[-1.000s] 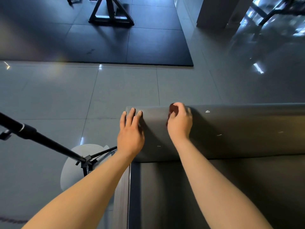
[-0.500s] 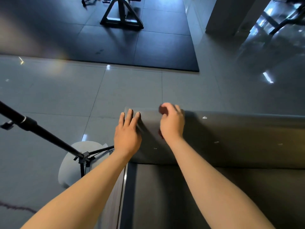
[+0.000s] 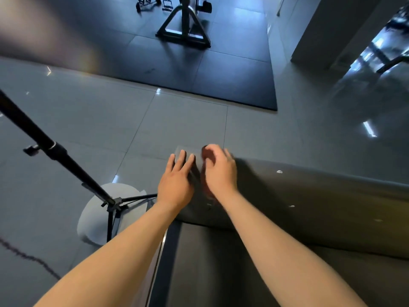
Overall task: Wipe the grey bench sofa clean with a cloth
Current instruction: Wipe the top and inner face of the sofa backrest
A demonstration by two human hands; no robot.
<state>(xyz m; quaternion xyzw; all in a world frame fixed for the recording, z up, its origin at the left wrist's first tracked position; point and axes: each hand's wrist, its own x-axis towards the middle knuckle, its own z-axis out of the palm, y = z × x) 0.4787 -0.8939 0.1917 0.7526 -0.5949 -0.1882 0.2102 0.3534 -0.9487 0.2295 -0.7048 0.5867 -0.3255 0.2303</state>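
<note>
The dark red cloth (image 3: 205,152) is being gripped in the curled fingers of the right hand (image 3: 221,173) and pressed against the backrest top of the grey bench sofa (image 3: 309,196). The left hand (image 3: 177,185) is being rested flat alongside, fingers straight and slightly spread.

The grey bench sofa (image 3: 309,196) is filling the near right of the scene. Its padded backrest is running from the middle to the right, and a few small white specks are lying on it. The dark reddish cloth (image 3: 207,152) is sitting bunched at the backrest's left end, and the right hand (image 3: 221,171) is gripping it.
</note>
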